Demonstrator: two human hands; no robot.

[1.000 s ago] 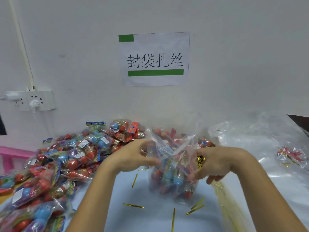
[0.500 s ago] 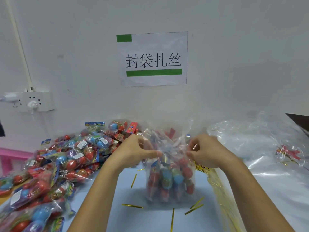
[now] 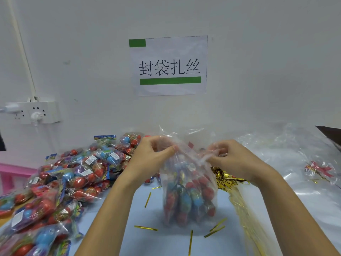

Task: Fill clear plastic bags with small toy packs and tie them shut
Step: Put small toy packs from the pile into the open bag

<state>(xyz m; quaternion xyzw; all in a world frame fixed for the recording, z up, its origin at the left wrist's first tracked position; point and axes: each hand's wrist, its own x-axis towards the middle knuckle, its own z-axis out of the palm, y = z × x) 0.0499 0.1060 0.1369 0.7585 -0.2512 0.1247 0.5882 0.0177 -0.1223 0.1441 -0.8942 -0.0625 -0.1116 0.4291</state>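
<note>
Clear plastic bag [image 3: 188, 191], filled with red and blue toy packs, is stood upright on the blue table [image 3: 166, 242], its gathered mouth held between both hands. Its left top edge is pinched by the curled fingers of the left hand [image 3: 155, 156]; its right edge is pinched by the right hand [image 3: 228, 157]. Loose toy packs [image 3: 70, 178] are piled left, and gold twist ties [image 3: 230, 180] are heaped just beside the right wrist.
</note>
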